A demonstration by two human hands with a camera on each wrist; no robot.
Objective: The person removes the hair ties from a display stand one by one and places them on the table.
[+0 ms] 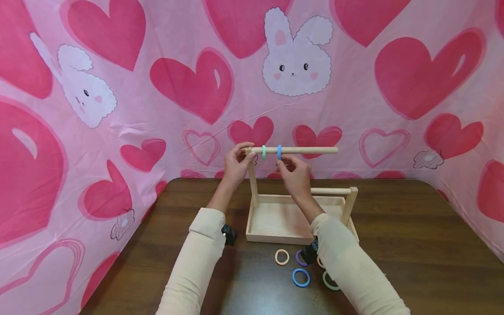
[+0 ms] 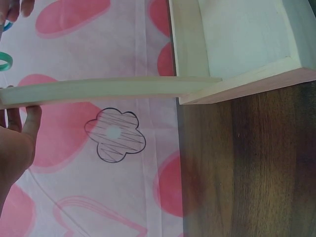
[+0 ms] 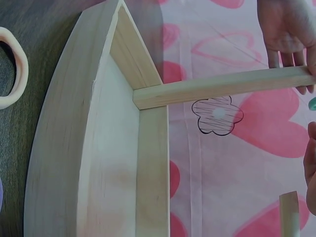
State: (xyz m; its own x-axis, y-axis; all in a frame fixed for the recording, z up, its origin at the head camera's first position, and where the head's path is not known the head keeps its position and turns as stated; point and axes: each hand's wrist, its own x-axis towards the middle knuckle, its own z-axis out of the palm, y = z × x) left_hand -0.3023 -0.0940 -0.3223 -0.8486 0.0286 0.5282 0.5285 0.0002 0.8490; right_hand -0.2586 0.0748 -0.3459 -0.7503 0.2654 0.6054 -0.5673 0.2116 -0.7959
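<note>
A pale wooden stand has a tall post [image 1: 253,181] rising from its tray [image 1: 275,239], with a horizontal rod [image 1: 311,150] at the top. My left hand [image 1: 236,164] grips the post's top end, thumb in front; the left wrist view shows its fingers [image 2: 32,121] against the post. On the rod hang a green ring [image 1: 264,152], nearer the post, and a blue ring [image 1: 279,151] to its right. My right hand [image 1: 296,177] pinches the blue ring's lower edge from below. In the right wrist view that hand shows only at the edge.
A shorter post [image 1: 350,203] carries a lower rod [image 1: 330,191] on the tray's right side. In front of the tray lie a peach ring [image 1: 276,257], a purple ring [image 1: 298,260], another blue ring [image 1: 293,278] and another green ring [image 1: 326,282], partly behind my right sleeve. A heart-patterned cloth hangs behind the table.
</note>
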